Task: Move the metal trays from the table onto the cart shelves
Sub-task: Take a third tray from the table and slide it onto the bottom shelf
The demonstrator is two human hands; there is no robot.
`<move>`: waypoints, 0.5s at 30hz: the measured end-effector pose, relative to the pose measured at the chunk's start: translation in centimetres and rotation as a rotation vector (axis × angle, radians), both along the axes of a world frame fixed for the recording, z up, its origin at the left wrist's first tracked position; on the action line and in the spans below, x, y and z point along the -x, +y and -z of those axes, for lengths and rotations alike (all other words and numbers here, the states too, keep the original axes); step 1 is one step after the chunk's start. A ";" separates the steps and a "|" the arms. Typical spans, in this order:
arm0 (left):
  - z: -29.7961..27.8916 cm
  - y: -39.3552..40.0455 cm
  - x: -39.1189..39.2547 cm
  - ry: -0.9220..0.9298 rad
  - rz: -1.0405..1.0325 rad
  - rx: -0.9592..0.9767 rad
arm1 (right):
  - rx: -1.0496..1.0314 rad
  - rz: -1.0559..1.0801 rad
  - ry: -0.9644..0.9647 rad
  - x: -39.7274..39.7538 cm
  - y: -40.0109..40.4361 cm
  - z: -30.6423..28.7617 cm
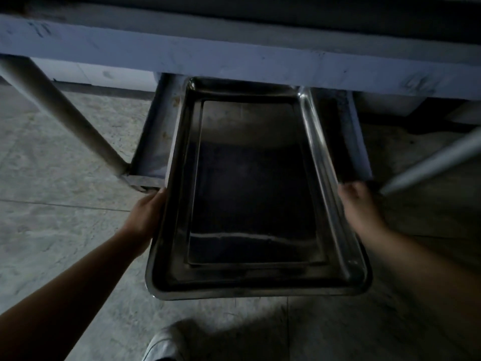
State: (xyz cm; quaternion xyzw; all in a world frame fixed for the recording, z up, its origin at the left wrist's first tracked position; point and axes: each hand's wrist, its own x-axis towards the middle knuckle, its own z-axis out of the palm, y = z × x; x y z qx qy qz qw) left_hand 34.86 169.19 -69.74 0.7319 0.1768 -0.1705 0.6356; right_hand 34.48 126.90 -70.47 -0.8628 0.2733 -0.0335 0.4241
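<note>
Fingers of left hand (145,214) and right hand (358,204) gripping metal tray (179,280) long rims, nothing inside, far end over cart shelf (153,149)

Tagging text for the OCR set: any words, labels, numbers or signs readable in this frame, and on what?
No text can be read.
Dark scrawled marks on the pale horizontal cart rail, at its left end and at its right end: too blurred and dim to read, and I cannot tell if they are writing or scuffs.
Metal tray, held by the left hand and right hand: no label shows.
</note>
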 end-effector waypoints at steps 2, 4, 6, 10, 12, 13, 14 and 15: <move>-0.4 -0.2 0.4 -0.007 -0.047 0.014 | -0.066 -0.035 0.049 3.9 -0.5 0.9; -0.7 -0.5 0.4 -0.012 -0.078 0.030 | -0.087 -0.024 0.069 4.9 -1.0 1.0; -0.6 -0.9 1.1 -0.023 -0.091 0.066 | -0.091 0.004 0.056 4.1 -1.2 0.6; 0.0 -2.3 3.3 0.044 -0.138 0.245 | -0.051 -0.069 0.052 -0.1 -2.0 -0.5; 0.4 -2.7 4.1 0.096 -0.135 0.352 | 0.055 -0.157 0.065 -2.7 -2.3 -1.2; 0.5 -2.9 4.3 0.110 -0.115 0.389 | 0.113 -0.201 0.087 -4.1 -2.4 -1.4; 0.6 -3.0 4.5 0.120 -0.092 0.413 | 0.171 -0.247 0.116 -5.4 -2.5 -1.6; 0.8 -3.1 4.6 0.129 -0.070 0.425 | 0.230 -0.287 0.155 -6.2 -2.4 -1.8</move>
